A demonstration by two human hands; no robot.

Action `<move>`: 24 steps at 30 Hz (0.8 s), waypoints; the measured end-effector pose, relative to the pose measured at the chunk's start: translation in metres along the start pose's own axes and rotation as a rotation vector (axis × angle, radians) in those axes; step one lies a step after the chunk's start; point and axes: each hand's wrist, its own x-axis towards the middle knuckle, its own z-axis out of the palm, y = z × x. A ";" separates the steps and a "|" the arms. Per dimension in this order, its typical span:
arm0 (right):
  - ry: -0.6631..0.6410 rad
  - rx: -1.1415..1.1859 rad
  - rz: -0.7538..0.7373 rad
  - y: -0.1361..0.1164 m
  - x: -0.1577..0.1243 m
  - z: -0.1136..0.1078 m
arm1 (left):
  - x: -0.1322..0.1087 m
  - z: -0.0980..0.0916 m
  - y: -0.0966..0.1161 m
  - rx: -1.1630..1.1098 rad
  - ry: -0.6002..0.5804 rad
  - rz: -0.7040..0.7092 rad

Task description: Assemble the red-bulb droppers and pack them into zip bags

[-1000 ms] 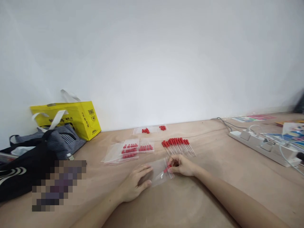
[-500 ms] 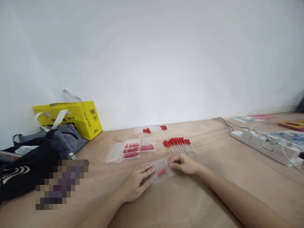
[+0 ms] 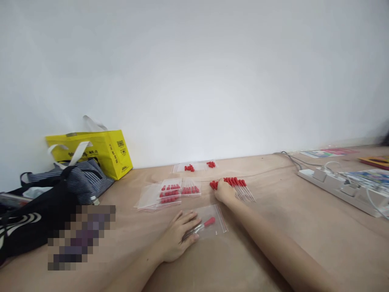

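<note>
My left hand lies with fingers spread on a clear zip bag, which holds a red-capped stick. Beyond it, my right hand reaches over a row of red-capped thin sticks; its fingertips are hidden behind the hand. Left of that row, several overlapping clear bags lie flat, some with red-capped pieces inside. Nearer the wall are further bags with small clusters of red caps.
A yellow bag, a striped bag and a black bag stand at the left. On the right are a white power strip with plugs and cables, and colourful printed sheets.
My right hand has left the zip bag's edge and moved up onto the row of red-capped sticks. My left hand stays on the bag; the view has shifted slightly.
</note>
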 end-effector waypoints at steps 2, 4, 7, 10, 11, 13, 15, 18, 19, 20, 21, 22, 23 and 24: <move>-0.001 0.022 0.007 -0.001 0.001 0.000 | 0.000 0.000 0.000 -0.002 0.000 -0.002; 0.005 0.054 -0.010 -0.003 0.001 -0.002 | 0.000 0.000 0.001 -0.002 -0.003 -0.007; 0.018 0.111 -0.077 -0.001 -0.003 -0.010 | 0.000 -0.001 0.002 -0.006 -0.007 -0.007; 0.039 0.278 -0.204 0.013 -0.012 -0.019 | 0.000 -0.001 0.002 -0.013 -0.016 -0.007; 0.054 0.408 -0.247 0.020 -0.017 -0.021 | 0.000 -0.001 0.002 -0.015 -0.018 -0.007; 0.066 0.716 -0.247 0.037 -0.027 -0.023 | 0.000 -0.001 0.002 -0.014 -0.018 -0.010; 0.060 0.928 -0.182 0.053 -0.038 -0.021 | 0.000 -0.001 0.001 -0.011 -0.016 -0.008; 0.068 1.085 -0.089 0.067 -0.050 -0.014 | 0.000 0.000 0.000 -0.001 -0.019 -0.009; 0.074 1.124 -0.062 0.068 -0.053 -0.012 | 0.000 0.000 0.001 0.004 -0.022 -0.013; 0.080 1.162 -0.036 0.067 -0.055 -0.009 | 0.000 0.000 0.001 0.010 -0.025 -0.018; 0.083 1.201 -0.011 0.066 -0.057 -0.007 | 0.001 -0.001 0.001 0.015 -0.028 -0.025; 0.080 1.241 0.014 0.064 -0.058 -0.006 | 0.001 -0.001 0.002 0.021 -0.032 -0.032; 0.079 1.282 0.035 0.062 -0.059 -0.004 | 0.001 -0.001 0.002 0.025 -0.035 -0.036; 0.071 1.320 0.049 0.060 -0.060 -0.003 | 0.002 -0.002 0.003 0.027 -0.037 -0.038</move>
